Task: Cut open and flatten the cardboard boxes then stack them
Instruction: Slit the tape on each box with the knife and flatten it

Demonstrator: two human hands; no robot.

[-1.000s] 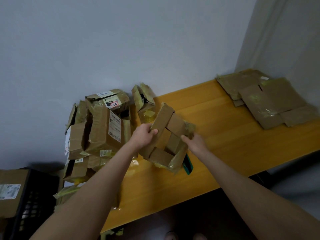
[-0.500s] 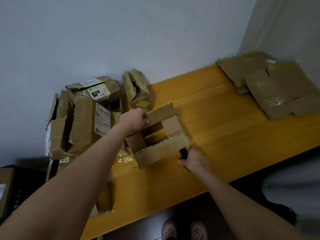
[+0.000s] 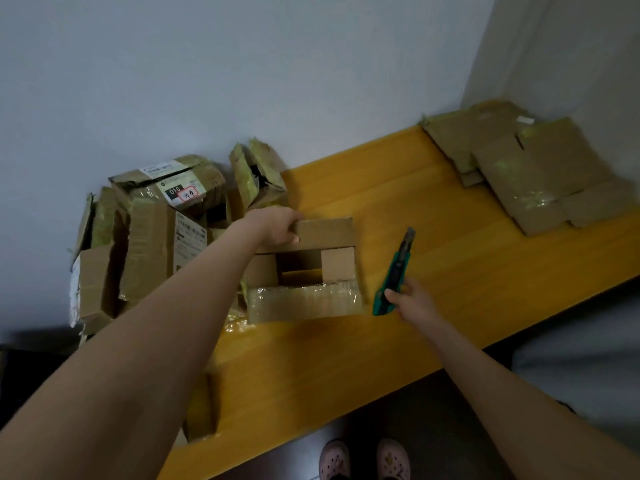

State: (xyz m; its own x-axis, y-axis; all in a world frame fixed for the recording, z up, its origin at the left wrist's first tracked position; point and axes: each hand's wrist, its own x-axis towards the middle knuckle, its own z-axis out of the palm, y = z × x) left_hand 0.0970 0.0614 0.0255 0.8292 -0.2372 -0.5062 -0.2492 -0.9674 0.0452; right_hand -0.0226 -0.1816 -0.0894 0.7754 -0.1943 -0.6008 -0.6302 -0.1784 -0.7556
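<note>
An open brown cardboard box point(image 3: 304, 299) with taped flaps sits on the yellow wooden table point(image 3: 433, 258), its opening facing up. My left hand point(image 3: 277, 225) grips the far flap at its left corner. My right hand point(image 3: 414, 301) holds a green utility knife point(image 3: 393, 275) just right of the box, blade out and pointing away from me. A stack of flattened cardboard point(image 3: 530, 168) lies at the far right corner of the table.
A pile of unflattened taped boxes point(image 3: 149, 237) leans against the wall at the table's left end. Another small box point(image 3: 258, 174) stands behind the open one. The table's front edge runs diagonally, with my feet point(image 3: 363, 459) on the dark floor below.
The box was set down flat on the table. My right hand let go of it, picked up the green knife from beside the box and raised it.
</note>
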